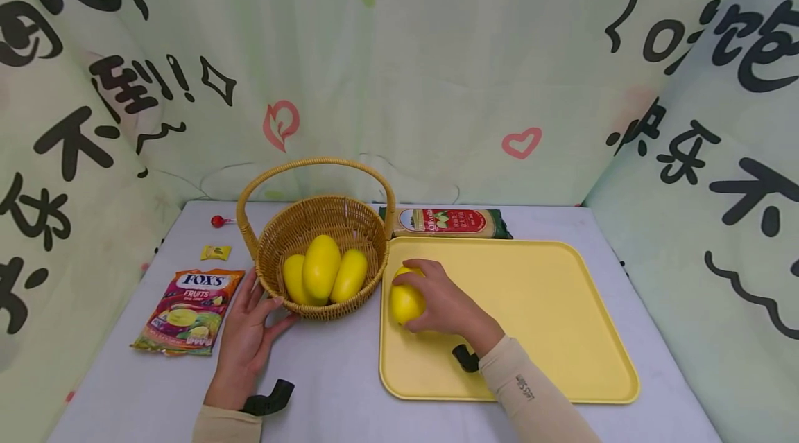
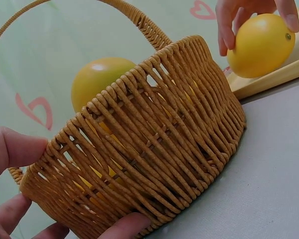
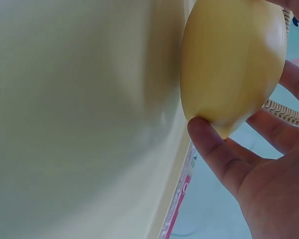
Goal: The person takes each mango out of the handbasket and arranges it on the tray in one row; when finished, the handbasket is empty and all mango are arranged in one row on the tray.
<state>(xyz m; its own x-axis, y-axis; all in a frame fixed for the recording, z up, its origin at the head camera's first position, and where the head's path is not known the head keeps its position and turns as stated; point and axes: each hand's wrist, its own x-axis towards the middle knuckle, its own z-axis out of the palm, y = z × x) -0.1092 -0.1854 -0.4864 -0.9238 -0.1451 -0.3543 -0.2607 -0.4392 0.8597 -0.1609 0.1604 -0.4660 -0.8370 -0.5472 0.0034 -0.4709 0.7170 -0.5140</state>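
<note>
Lemon [image 1: 404, 303] near the left edge of the tray [image 1: 537, 318], pinched by right hand [image 1: 449, 304], seems in transfer, needing careful lowering while spread left hand [image 1: 246, 342] touches wicker basket [image 1: 327, 214].

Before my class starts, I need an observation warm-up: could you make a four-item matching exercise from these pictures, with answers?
1. Right hand
2. Wicker basket
3. FOX'S bag
4. Long packet

A. lies behind the tray
B. grips a yellow fruit
C. lies left of the basket
D. contains several yellow fruits

Pairs: 1-B, 2-D, 3-C, 4-A
</note>
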